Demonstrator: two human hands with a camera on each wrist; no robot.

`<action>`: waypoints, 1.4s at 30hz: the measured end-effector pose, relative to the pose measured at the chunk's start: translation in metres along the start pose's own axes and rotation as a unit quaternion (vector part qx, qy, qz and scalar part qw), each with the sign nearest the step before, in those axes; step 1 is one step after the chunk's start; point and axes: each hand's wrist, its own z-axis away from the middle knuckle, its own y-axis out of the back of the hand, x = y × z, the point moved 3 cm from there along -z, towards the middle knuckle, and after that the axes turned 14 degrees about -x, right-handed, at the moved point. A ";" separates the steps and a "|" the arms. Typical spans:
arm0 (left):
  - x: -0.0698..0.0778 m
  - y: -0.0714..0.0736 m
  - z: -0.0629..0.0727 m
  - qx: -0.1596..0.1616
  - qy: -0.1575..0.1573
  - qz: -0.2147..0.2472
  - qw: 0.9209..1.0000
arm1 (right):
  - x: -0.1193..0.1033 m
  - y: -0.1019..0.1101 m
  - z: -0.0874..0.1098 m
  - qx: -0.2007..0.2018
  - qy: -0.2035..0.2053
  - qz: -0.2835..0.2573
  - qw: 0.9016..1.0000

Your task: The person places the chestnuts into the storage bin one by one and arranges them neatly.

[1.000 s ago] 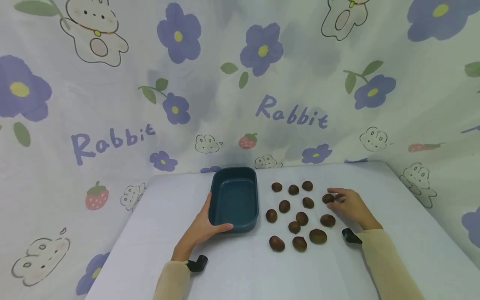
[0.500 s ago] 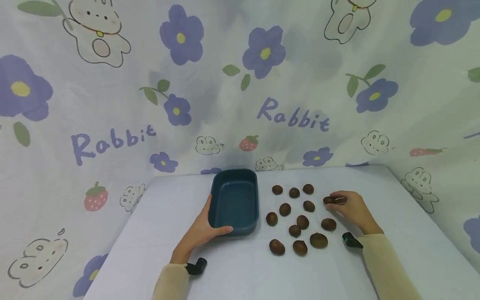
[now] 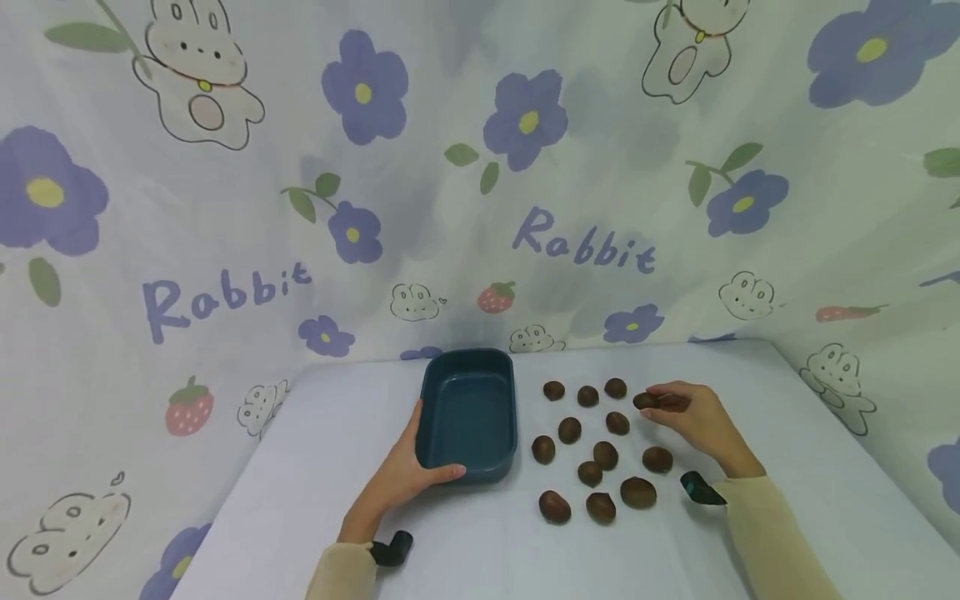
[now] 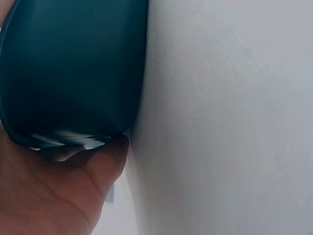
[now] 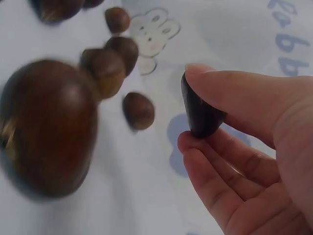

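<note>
A deep teal rectangular dish (image 3: 468, 421) stands toward the back of the table. My left hand (image 3: 408, 467) grips its near left corner, thumb along the front wall and fingers on the left side. The left wrist view has the dish wall (image 4: 73, 73) close up, with the hand (image 4: 58, 191) against it. On the right, my right hand (image 3: 701, 421) pinches a brown chestnut (image 3: 646, 402) between thumb and fingertips. In the right wrist view this chestnut (image 5: 198, 110) looks dark, held by the right hand (image 5: 244, 147), partly covered by the thumb.
Several loose chestnuts (image 3: 604, 455) lie spread over the white tabletop (image 3: 480, 550) between the dish and my right hand. A large one (image 5: 51, 127) is near the right wrist camera. Behind the table hangs a white curtain (image 3: 435, 225) with rabbits and flowers.
My right thumb and fingers have come together on the chestnut and carried it slightly left. The left hand keeps its hold on the dish. The head view has tilted up a little.
</note>
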 end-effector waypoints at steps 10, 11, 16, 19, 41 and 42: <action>-0.001 -0.001 0.001 0.004 0.006 -0.001 1.000 | -0.032 -0.005 0.006 -0.004 0.022 -0.035 0.999; -0.001 -0.001 0.001 0.004 0.005 -0.001 1.000 | -0.035 -0.006 0.006 -0.007 0.026 -0.038 0.999; -0.003 -0.001 0.000 0.004 0.003 -0.001 1.000 | -0.046 -0.014 0.006 -0.019 0.040 -0.049 0.998; -0.004 -0.001 -0.001 0.006 0.001 -0.001 1.000 | -0.052 -0.019 0.005 -0.027 0.044 -0.061 0.997; -0.003 -0.001 -0.001 0.010 -0.004 -0.001 1.000 | -0.104 -0.066 -0.025 -0.087 0.138 -0.130 0.978; -0.003 -0.002 -0.001 0.009 -0.004 0.000 1.000 | -0.106 -0.068 -0.025 -0.089 0.133 -0.131 0.978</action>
